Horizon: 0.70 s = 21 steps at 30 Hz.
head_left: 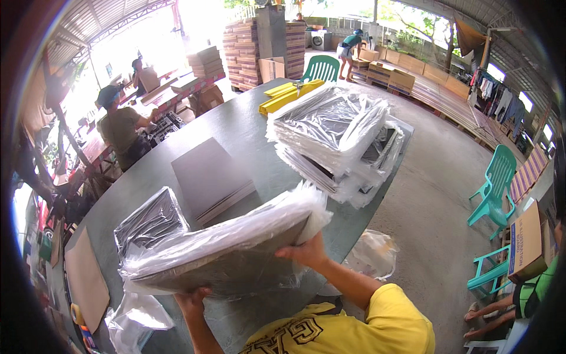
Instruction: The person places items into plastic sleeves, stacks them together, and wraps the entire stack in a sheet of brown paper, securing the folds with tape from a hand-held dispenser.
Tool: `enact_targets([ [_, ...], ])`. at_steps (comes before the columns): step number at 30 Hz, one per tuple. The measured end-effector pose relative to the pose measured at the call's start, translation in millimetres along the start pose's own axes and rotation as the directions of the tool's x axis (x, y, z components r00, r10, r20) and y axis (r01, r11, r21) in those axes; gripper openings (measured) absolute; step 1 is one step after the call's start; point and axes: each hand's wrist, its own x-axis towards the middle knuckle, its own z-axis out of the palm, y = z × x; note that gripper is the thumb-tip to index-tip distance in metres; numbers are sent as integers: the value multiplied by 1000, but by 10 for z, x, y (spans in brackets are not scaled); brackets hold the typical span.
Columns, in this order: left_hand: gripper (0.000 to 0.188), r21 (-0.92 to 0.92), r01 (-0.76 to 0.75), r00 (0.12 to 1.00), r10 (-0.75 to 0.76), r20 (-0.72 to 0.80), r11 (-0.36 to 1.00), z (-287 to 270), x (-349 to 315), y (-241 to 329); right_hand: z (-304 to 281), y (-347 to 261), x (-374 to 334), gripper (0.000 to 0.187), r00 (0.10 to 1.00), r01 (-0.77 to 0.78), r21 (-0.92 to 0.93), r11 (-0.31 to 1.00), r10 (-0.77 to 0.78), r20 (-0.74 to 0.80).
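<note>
Yellow shirt (pixel 386 321), lower edge of view: noted dark outlined lettering across the front. Held a flat plastic-wrapped bundle (pixel 230 236) tilted above the grey-green table (pixel 141 174), with its dark face toward the body. Grasped the near lower edge, toward the left end, with the left hand (pixel 193 300). Grasped the right end with the right hand (pixel 305 252), with the thumb across the dark face. Could not determine contact or clearance between bundle and tabletop. On the table, located a smaller dark wrapped pack (pixel 150 219) just beyond the bundle's left end, a stack of grey boards (pixel 212 168) beyond its middle, and a pile of wrapped packs (pixel 330 124) farther out to the right, just beside yellow strips (pixel 283 101). Located crumpled white film (pixel 138 315) and a brown cardboard sheet (pixel 85 277) on the left side. Noted further printing on a brown carton (pixel 533 236) at far right, in dark characters beside a blue panel. Near the carton, identified a green chair (pixel 501 165). Identified a co-worker (pixel 119 127) beyond the table, upper left.
</note>
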Motion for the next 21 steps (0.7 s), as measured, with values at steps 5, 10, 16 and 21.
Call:
enact_targets([
  [5, 64, -42, -45, 984, 37, -172, 998, 211, 56, 344, 62, -154, 252, 48, 997, -18, 111, 994, 10, 78],
  [10, 61, -86, -209, 962, 188, -200, 974, 5, 287, 198, 142, -355, 554, 68, 971, 186, -159, 970, -157, 178],
  [16, 54, -146, -275, 895, 197, -399, 950, 415, 388, 506, 72, -208, 609, 84, 954, -19, 204, 979, -43, 297],
  [21, 52, -202, -358, 816, 201, -542, 912, 593, 367, 686, 29, -191, 464, 89, 932, -99, 318, 943, -24, 361],
])
